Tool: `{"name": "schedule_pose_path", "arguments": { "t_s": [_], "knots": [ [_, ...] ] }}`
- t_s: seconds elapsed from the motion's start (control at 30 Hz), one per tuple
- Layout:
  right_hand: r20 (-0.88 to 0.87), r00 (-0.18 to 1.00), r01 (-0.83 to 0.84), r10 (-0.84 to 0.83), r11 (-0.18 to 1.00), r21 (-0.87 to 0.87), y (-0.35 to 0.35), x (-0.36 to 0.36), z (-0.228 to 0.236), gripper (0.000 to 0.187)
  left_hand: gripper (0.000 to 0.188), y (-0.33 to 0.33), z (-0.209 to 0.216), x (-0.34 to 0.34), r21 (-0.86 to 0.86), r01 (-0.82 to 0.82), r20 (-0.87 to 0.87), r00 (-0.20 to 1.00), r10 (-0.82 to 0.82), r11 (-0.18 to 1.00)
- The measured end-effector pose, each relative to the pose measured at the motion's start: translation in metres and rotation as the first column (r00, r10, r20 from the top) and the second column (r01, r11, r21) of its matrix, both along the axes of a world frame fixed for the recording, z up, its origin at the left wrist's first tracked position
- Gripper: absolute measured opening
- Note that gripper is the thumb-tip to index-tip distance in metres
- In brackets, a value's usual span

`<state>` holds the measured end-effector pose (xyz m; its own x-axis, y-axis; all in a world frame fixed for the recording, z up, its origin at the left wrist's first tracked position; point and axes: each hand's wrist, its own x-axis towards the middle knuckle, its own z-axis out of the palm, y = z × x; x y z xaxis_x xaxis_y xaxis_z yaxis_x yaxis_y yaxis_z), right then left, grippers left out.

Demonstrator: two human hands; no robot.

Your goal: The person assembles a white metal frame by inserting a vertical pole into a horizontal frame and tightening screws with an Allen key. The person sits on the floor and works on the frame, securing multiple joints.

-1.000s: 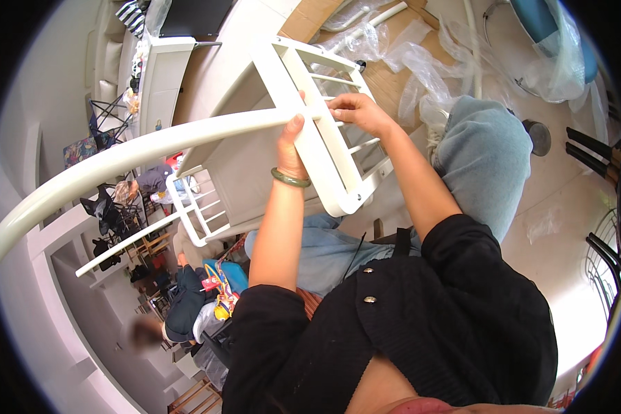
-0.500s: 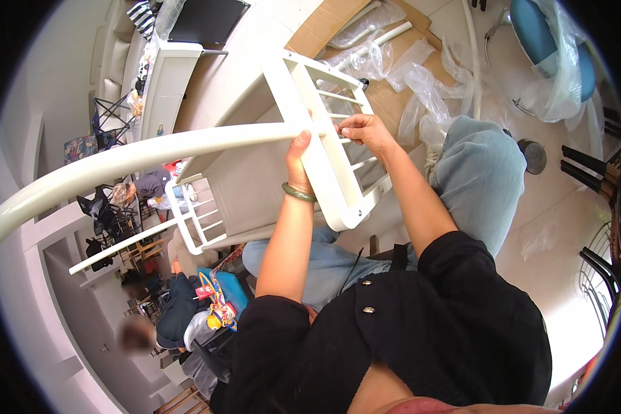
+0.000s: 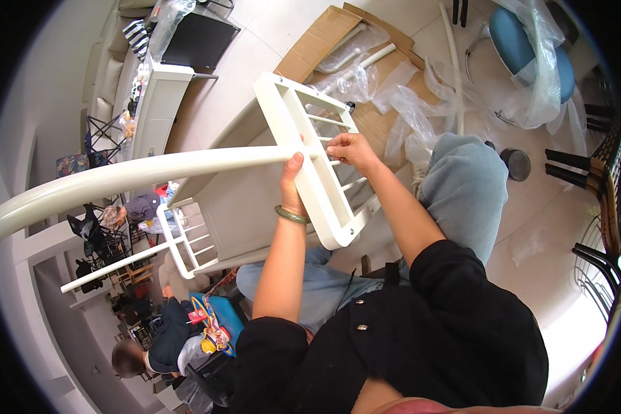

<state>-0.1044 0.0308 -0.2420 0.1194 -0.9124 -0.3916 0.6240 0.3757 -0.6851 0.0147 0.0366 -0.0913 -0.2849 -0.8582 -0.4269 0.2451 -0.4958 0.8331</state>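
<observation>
Gripping white end frame (image 3: pixel 322 207) with left hand (image 3: pixel 293 192), closed, nearest to curved tube (image 3: pixel 145 168) stretching lengthwise leftward. With right hand (image 3: pixel 352 150), just rightward, nearly pinched; cannot tell if holding anything.

A blue seat (image 3: pixel 509 33) shows at upper right, partly covered by clear plastic wrap (image 3: pixel 539 103). At upper left, a black-and-white striped item (image 3: pixel 136 39) lies near a black panel (image 3: pixel 196 43).
</observation>
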Motion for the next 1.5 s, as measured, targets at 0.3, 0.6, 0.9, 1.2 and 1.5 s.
{"name": "schedule_pose_path", "arguments": {
  "t_s": [0.3, 0.6, 0.9, 1.2, 1.5],
  "knots": [
    [-0.422, 0.888, 0.108, -0.183, 0.975, -0.195, 0.012, 0.015, -0.001, 0.013, 0.068, -0.001, 0.001, -0.002, -0.008, 0.016, 0.007, 1.0, -0.016, 1.0],
    [-0.056, 0.997, 0.045, -0.054, 0.988, -0.146, 0.025, 0.002, 0.001, 0.029, 0.072, -0.001, 0.001, 0.002, -0.02, 0.034, 0.031, 0.999, -0.033, 0.999],
    [0.138, 0.99, 0.034, -0.001, 0.972, -0.234, 0.028, 0.001, -0.023, 0.033, 0.073, -0.001, 0.005, -0.004, -0.003, 0.044, 0.006, 0.999, -0.044, 0.999],
    [0.021, 0.995, -0.095, 0.095, 0.995, -0.005, 0.003, 0.0, -0.012, 0.026, 0.075, 0.001, 0.012, -0.009, -0.014, 0.057, 0.079, 0.995, -0.056, 0.998],
    [0.046, 0.948, -0.318, 0.315, 0.939, 0.132, -0.023, -0.006, -0.005, 0.027, 0.08, -0.002, 0.008, -0.005, -0.025, 0.097, 0.052, 0.994, -0.096, 0.995]
  ]
}}
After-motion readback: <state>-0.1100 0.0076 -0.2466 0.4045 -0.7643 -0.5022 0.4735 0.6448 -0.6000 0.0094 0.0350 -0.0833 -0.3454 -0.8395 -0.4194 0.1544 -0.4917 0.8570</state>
